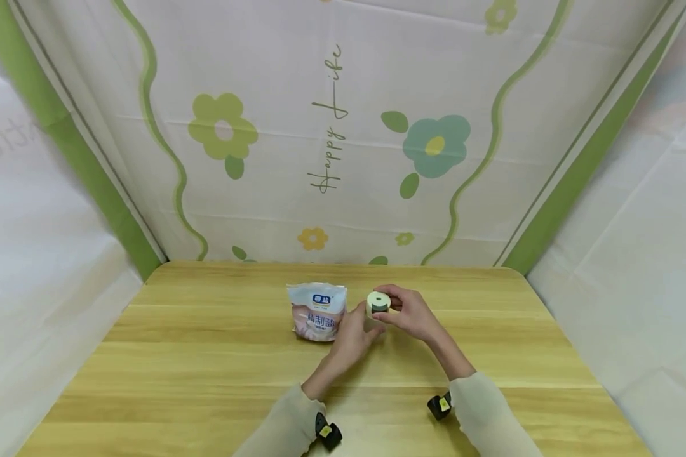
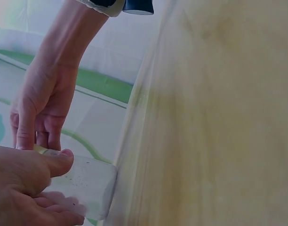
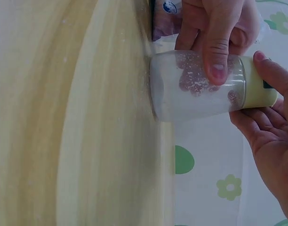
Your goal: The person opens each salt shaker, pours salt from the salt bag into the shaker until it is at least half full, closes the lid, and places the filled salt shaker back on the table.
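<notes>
The left hand (image 1: 351, 333) grips the clear body of an upright jar (image 3: 200, 104) on the table (image 1: 206, 381); white grains (image 3: 196, 87) cling to it. Just above this grip, the right hand (image 1: 414, 311) holds its pale yellow cap (image 3: 257, 94) with a dark green part (image 1: 380, 308). Beside the left hand is a pink-white bag (image 1: 317, 311).

Jar (image 3: 193, 107) body was mostly hidden in the head view.
Left hand (image 1: 351, 336) blocked it and covered part of the right edge of the bag (image 1: 314, 316); fine print (image 1: 321, 308) under the logo (image 1: 321, 299) was too small to read. Both sleeves (image 1: 282, 424) ran off the bottom. Left wrist: counter (image 2: 228, 117) grain was blurred, left hand was cut by the left edge and hid much of the lid (image 3: 255, 92). Right wrist: bag was cut off at the top, right hand (image 1: 413, 313) at the right edge.
</notes>
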Tool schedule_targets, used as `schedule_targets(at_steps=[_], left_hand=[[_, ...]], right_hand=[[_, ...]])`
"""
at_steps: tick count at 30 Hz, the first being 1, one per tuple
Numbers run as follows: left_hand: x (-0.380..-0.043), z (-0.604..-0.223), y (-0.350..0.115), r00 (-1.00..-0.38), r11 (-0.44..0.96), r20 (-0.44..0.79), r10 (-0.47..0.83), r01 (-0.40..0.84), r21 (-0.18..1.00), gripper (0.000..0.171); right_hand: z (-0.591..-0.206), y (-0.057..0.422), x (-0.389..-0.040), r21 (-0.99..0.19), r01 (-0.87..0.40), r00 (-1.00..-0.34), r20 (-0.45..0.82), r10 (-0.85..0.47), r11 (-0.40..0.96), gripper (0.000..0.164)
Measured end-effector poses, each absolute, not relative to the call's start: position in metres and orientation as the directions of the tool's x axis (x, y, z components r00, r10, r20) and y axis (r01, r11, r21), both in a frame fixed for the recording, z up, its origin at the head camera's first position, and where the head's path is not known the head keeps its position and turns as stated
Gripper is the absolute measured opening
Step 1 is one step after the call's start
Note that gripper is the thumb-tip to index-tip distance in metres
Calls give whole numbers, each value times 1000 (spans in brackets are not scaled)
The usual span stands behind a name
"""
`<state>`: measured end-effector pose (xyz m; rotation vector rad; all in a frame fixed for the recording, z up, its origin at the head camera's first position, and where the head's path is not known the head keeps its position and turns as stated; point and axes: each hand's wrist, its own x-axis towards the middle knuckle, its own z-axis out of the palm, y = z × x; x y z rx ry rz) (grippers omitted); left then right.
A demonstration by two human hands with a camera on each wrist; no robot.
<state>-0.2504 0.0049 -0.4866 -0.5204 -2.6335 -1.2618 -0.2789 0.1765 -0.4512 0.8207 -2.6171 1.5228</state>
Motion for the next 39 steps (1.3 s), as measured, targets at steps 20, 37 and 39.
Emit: schedule_targets(at_steps=[20,37,39], left_hand=[[-252,-485,3,-916,622,335,222,398,675,45],[-250,-485,5,-922,630,313,229,386,674,50],[-250,-485,5,-919,627,321,229,392,674,50]], right_hand=[[-454,166,-275,-754,-452,-887,323,-330,477,61],[-457,166,-266,-872,-311,-943,234,-239,377,60],[-457,166,-266,-887,-283,-951,209,-228,365,56]])
